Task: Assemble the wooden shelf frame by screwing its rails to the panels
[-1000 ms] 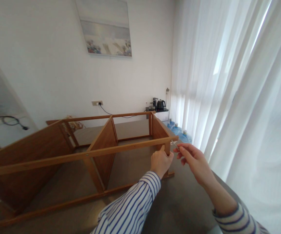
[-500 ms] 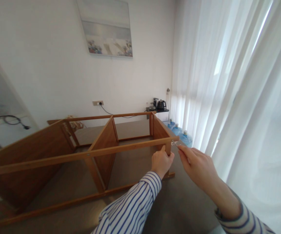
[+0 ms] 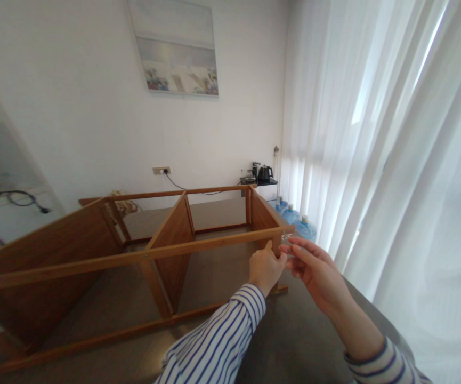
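A brown wooden shelf rack [image 3: 210,244] lies on its side on a dark table [image 3: 302,330]. My left hand [image 3: 265,268] is closed round the short post at the rack's right end, thumb side up, just under the top rail. Close to its right, my right hand [image 3: 317,269] has thumb and forefinger pinched together beside the same corner. A thin, shiny metal piece, seemingly a hex key [image 3: 285,235], shows between those fingertips and the rail end. Its full shape is too small and partly hidden to make out.
Blue water bottles [image 3: 304,228] stand on the floor beyond the table, near the white curtain [image 3: 406,186]. A black kettle [image 3: 265,173] sits on a small cabinet by the wall. A cable runs from a wall socket [image 3: 161,170] behind the rack.
My right hand has shifted slightly left and turned, so its fingers now show curled close to my left hand. My left hand and the rack stay in place.
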`<state>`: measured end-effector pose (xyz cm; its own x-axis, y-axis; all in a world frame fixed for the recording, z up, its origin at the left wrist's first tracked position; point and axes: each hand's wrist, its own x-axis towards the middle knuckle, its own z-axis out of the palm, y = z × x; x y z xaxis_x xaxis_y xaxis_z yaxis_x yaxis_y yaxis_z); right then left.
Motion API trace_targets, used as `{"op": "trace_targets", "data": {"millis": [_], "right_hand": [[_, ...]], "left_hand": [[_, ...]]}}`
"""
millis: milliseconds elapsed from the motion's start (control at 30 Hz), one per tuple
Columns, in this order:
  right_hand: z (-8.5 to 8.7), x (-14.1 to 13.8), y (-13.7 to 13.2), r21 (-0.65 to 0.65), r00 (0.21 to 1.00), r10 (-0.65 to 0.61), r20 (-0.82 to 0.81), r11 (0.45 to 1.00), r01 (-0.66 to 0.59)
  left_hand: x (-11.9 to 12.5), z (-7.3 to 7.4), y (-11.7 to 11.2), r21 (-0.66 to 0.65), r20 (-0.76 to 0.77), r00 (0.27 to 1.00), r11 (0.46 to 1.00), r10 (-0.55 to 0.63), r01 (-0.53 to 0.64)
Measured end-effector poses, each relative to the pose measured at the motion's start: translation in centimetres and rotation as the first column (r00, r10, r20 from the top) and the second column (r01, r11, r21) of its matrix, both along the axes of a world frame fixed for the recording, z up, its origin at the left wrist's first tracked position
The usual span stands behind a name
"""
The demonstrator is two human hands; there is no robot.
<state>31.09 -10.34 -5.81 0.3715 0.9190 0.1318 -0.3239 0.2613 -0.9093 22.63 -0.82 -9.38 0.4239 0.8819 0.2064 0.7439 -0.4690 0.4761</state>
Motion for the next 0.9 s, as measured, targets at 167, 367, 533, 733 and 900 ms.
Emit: {"op": "trace_targets", "data": {"millis": [167, 367, 533, 733, 900], "right_hand": [[-0.6, 0.1, 0.1, 0.043, 0.984, -0.069, 0.164, 0.997, 0.063], [-0.7, 1.3, -0.5, 0.157, 0.596, -0.232, 0.769, 0.972, 0.175], [0.2, 2.6, -1.3, 0.416, -0.051, -0.413, 0.909, 0.898, 0.145], [0.3, 3.0, -0.9, 0.569, -0.38, -0.522, 0.763, 0.822, 0.013], [0.1, 2.1, -0.4, 0.627, -0.308, -0.586, 0.75, 0.777, 0.048]], "left_hand": [[0.1, -0.3, 0.2, 0.051, 0.01, 1.0, 0.998, -0.023, 0.023], [0.3, -0.9, 0.4, 0.097, 0.038, 0.999, 0.995, 0.0, -0.004], [0.3, -1.0, 0.5, 0.103, 0.033, 0.999, 0.995, -0.01, 0.006], [0.4, -1.1, 0.6, 0.1, 0.031, 0.999, 0.995, -0.007, 0.004], [0.4, -1.1, 0.6, 0.111, 0.03, 1.0, 0.994, 0.002, -0.005]]}}
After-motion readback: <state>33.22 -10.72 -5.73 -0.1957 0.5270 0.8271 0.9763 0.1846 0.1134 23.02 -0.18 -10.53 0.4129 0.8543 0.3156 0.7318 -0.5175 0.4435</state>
